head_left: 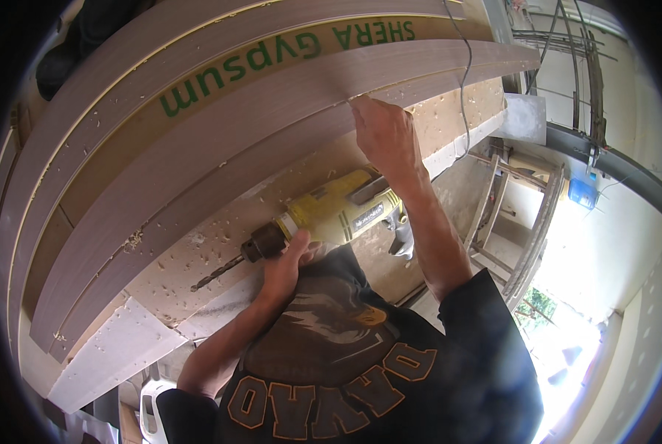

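Note:
My left hand (290,260) grips a yellow power drill (320,211) from below, just behind its dark chuck, with the thumb up against the body. A long twist bit (216,274) sticks out of the chuck toward the lower left. Beyond the drill, my right hand (386,137) is closed, its fingertips at the near grooved edge of a long mauve-brown plank (234,140). Whatever those fingers pinch, if anything, is hidden. The drill's back end and handle lie beside my right forearm, apart from the right hand.
Another grooved plank (79,140) lies farther back on a board (257,55) with green lettering. Drill shavings (132,240) are scattered over the planks and bench board. A dark cable (465,81) crosses the right end. A wooden ladder-like frame (527,229) stands at right, a white plastic chair (153,407) at lower left.

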Available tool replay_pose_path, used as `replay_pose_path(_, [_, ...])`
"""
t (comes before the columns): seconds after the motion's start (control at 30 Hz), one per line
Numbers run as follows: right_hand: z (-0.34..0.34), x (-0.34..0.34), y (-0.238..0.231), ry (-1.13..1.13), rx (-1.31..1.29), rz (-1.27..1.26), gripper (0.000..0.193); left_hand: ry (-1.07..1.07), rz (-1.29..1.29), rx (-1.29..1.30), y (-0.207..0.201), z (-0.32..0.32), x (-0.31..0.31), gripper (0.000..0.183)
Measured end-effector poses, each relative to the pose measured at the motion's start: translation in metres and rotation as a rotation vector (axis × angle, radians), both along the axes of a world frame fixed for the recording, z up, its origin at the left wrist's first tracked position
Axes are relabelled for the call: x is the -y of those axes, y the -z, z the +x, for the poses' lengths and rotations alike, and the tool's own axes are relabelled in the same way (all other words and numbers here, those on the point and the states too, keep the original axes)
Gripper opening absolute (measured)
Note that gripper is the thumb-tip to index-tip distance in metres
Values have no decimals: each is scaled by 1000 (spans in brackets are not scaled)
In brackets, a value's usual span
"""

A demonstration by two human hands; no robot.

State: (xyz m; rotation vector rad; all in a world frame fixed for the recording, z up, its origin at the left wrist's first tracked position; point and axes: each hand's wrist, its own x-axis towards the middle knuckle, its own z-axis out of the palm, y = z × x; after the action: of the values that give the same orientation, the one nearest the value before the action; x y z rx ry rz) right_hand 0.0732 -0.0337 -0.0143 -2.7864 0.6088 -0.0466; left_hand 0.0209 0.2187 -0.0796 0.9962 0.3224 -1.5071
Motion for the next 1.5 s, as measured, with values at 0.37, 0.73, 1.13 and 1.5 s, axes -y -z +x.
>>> replay_pose_path(0.37, [12, -4, 2, -98, -117, -108, 3, -31, 19, 9, 7, -6, -3, 59])
replay_pose_path(0.73, [-19, 22, -6, 258, -50, 183, 20, -32, 46, 17, -8, 7, 5, 61])
replay_pose_path(1.13, [-29, 33, 13, 50, 42, 667, 31, -139, 112, -10, -8, -1, 4, 70])
replay_pose_path(1.5, [-41, 44, 19, -151, 149, 733, 33, -264, 197, 25, -29, 0, 15, 75])
